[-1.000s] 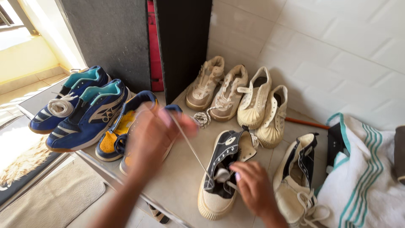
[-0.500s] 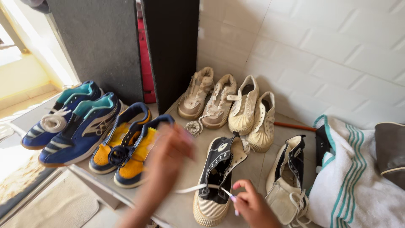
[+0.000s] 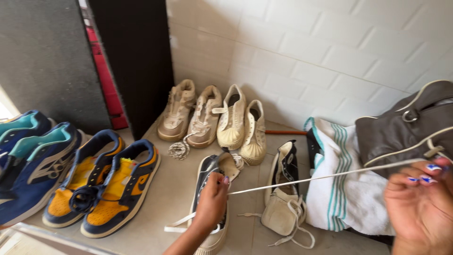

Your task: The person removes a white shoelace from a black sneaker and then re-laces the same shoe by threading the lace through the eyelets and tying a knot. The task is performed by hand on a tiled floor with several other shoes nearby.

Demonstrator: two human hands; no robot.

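Observation:
A black canvas sneaker point(image 3: 206, 171) with a cream toe cap stands on the tiled ledge point(image 3: 174, 189). My left hand point(image 3: 212, 200) rests on top of it, fingers pinched at its eyelets. A long white shoelace point(image 3: 321, 176) runs taut from that hand to my right hand point(image 3: 417, 203), which is closed on the lace's far end, out at the right edge near a grey bag. A loose end of the lace point(image 3: 177, 224) trails left of the toe. The matching sneaker point(image 3: 284, 189) lies beside it on the right, its laces slack.
Two cream pairs of shoes point(image 3: 212, 118) line the white tiled wall. A navy-and-yellow pair point(image 3: 101, 182) and a blue-and-teal pair point(image 3: 28, 160) sit left. A white towel with teal stripes point(image 3: 342, 189) and a grey bag point(image 3: 406, 127) lie right. A coiled lace point(image 3: 179, 149) lies mid-ledge.
My right hand has drawn the lace far out to the right, pulling it taut. My left hand came down onto the black sneaker. The view has swung right.

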